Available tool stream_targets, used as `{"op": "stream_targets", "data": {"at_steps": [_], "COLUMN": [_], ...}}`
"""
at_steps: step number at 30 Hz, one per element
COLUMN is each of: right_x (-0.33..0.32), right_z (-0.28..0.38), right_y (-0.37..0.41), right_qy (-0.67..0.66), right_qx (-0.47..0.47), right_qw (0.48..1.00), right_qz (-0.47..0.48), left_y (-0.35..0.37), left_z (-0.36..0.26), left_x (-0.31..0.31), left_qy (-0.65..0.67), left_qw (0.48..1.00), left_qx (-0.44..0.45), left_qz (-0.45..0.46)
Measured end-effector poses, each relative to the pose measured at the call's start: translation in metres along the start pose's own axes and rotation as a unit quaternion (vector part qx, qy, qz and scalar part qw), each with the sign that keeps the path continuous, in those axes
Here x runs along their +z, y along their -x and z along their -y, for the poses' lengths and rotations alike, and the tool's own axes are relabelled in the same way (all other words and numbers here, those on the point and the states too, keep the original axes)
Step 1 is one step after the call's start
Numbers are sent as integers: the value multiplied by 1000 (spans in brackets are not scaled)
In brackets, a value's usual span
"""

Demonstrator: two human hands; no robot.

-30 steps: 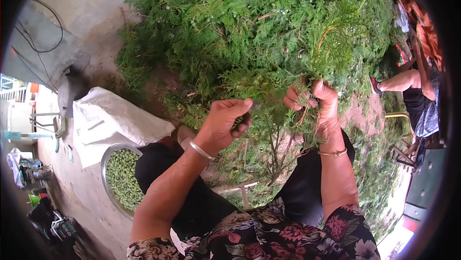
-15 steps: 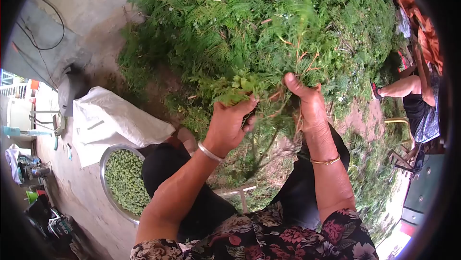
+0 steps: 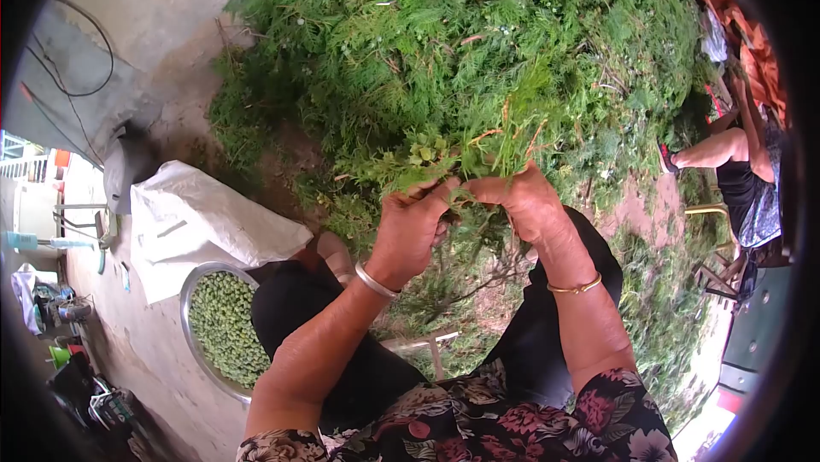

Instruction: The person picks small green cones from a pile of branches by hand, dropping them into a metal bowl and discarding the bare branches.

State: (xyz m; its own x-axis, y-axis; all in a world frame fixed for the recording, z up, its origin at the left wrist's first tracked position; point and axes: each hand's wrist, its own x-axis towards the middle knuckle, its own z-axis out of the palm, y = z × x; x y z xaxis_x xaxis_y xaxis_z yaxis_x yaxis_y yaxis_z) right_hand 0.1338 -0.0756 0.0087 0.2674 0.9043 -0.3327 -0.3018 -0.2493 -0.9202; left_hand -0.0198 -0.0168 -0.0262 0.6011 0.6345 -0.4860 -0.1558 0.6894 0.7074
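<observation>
My left hand (image 3: pixel 403 238) is closed, with a bunch of light green conifer sprigs (image 3: pixel 420 154) standing out above its thumb and fingers. Close beside it, my right hand (image 3: pixel 534 206) is closed on a leafy conifer branch (image 3: pixel 528 116) with orange-brown stems. Its thumb and fingers reach across almost to my left fingertips. Exactly what lies between the fingertips is hidden. Thin twigs hang down below both hands, between my knees. Just beyond the hands rises a big pile of conifer branches (image 3: pixel 444 43).
To my left, a metal basin (image 3: pixel 184 312) holds many small green cones (image 3: pixel 224 325). A white sack (image 3: pixel 213 214) lies beyond it. Another person's leg (image 3: pixel 713 151) shows at the right. Loose greenery (image 3: pixel 653 317) litters the ground there. A black cable (image 3: pixel 109 43) lies at upper left.
My right hand has turned inward and moved left, its fingers now close to my left hand. The branch in it has swung with it. My left hand has dropped slightly.
</observation>
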Motion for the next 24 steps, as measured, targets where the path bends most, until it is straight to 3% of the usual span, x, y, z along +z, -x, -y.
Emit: {"op": "stream_targets", "data": {"at_steps": [2,6,8,11,15,19,21,22,24], "right_x": [0,-3,-8,-8,-17,-9,-12,-12,-16], "right_z": [-1,-4,8,6,0,8,9,-1,-10], "right_y": [0,1,5,11,7,12,11,12,8], "right_qy": [36,-24,-32,-12,5,18,-21,7,61], "right_qx": [-13,-23,0,-42,-24,-10,55,51,30], "right_qw": [999,998,999,996,1000,1000,997,999,998], "right_qz": [8,-51,-35,-78,-15,-10,48,6,12], "left_y": [0,1,-6,-6,6,12,12,12,12], "left_z": [0,-5,-11,-22,-38,-32,-28,-26,-21], "left_x": [0,-8,-21,-32,-29,-20,-18,-16,-12], "left_qy": [-29,-8,57,24,-7,-7,0,1,-25], "left_qw": [999,999,995,997,996,993,980,980,982], "left_qx": [6,40,43,53,71,41,20,20,47], "left_qz": [12,21,-64,-59,60,111,200,199,179]}}
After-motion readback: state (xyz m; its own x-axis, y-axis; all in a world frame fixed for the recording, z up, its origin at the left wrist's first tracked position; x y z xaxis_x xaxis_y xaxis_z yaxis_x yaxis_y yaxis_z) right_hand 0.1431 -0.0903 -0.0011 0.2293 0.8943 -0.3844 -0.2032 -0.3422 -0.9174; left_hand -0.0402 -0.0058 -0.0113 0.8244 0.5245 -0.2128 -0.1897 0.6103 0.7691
